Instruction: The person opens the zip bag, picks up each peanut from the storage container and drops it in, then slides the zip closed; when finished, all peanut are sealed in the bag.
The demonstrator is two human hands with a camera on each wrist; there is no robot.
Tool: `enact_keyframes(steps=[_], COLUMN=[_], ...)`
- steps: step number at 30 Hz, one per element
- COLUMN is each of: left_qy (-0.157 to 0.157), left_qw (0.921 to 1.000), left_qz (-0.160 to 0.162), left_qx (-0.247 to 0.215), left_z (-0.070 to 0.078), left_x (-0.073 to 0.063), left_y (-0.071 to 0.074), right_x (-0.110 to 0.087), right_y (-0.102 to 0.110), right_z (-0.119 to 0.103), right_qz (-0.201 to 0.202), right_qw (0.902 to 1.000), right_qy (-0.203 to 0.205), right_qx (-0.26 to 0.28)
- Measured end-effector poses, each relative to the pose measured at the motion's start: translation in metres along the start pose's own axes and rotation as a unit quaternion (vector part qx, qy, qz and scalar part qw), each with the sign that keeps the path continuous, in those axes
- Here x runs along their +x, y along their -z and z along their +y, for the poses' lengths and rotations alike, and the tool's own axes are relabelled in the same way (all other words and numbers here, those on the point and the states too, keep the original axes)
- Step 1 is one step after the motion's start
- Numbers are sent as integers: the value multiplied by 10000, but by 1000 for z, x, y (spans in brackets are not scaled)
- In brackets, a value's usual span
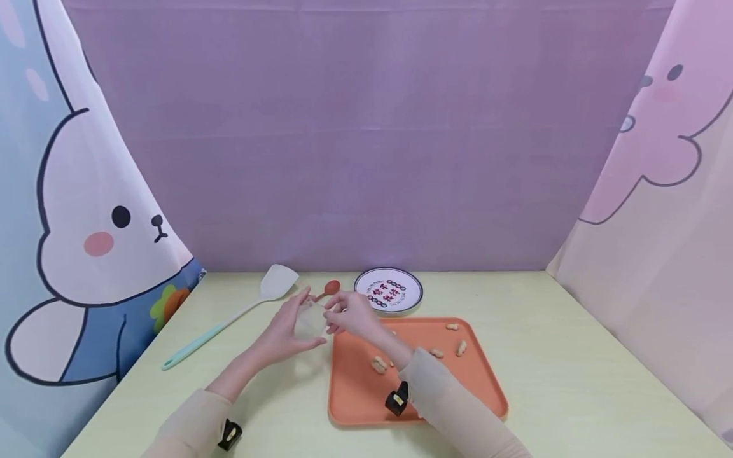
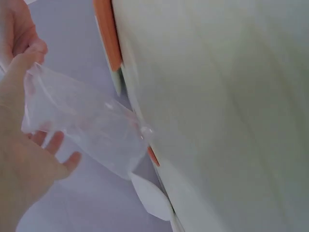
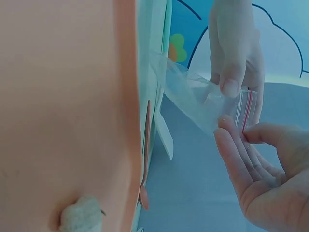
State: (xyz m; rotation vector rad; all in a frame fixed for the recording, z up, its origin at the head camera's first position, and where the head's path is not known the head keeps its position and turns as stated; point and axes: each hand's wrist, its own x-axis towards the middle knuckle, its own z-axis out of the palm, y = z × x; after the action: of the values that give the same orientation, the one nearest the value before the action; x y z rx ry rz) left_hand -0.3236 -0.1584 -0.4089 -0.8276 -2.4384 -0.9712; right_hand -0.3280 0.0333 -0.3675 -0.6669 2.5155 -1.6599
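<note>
A clear zip bag [image 1: 311,321] with a red line along its seal is held up between both hands, left of the orange tray [image 1: 361,401]. My left hand [image 1: 284,329] grips it from the left; in the right wrist view, that thumb lies on the plastic [image 3: 193,99] with fingers behind. At the sealed end my right hand [image 1: 356,313] pinches the bag between thumb and fingers. In the left wrist view the bag [image 2: 91,121] hangs slanted, and I see nothing inside. Several peanuts [image 1: 379,365] lie scattered on the tray, partly hidden by the right forearm.
Behind the tray lies a white plate [image 1: 401,304] with a dark rim and red characters. A red-brown spoon [image 1: 332,287] rests beyond the hands. To the left is a spatula [image 1: 277,281] with a white head and mint handle. A purple curtain [image 1: 372,140] hangs behind.
</note>
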Motion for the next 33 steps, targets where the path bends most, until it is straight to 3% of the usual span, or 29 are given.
enact_keyframes(steps=[4,6,9,15,20,25,29,33], left_qy=[-81,4,165,261,72,-62,-38,43], left_qw=[9979,9949,9925,9932,9951,9962,9974,9979], left_qz=[-16,-75,-198,-356,-208,-63,-5,23], left_qx=[-642,-1007,-1197,-1080,-967,-862,-713,-642], left_z=[-7,-11,-14,-17,-14,-14,-15,-15], left_x=[0,-1,-2,-5,-3,-2,-3,-4], left_y=[3,3,3,2,4,2,1,0], right_x=[1,1,1,1,-4,-8,-15,-25], right_y=[0,0,-1,-4,0,15,35,59], right_z=[1,1,2,4,2,9,11,14], right_qz=[-72,-104,-145,-137,-169,-153,48,216], right_qw=[9999,9997,9996,9995,9997,9977,9895,9864], right_qy=[-119,-183,-218,-246,-152,335,640,665], right_qx=[82,97,81,112,79,-564,-1293,-1489])
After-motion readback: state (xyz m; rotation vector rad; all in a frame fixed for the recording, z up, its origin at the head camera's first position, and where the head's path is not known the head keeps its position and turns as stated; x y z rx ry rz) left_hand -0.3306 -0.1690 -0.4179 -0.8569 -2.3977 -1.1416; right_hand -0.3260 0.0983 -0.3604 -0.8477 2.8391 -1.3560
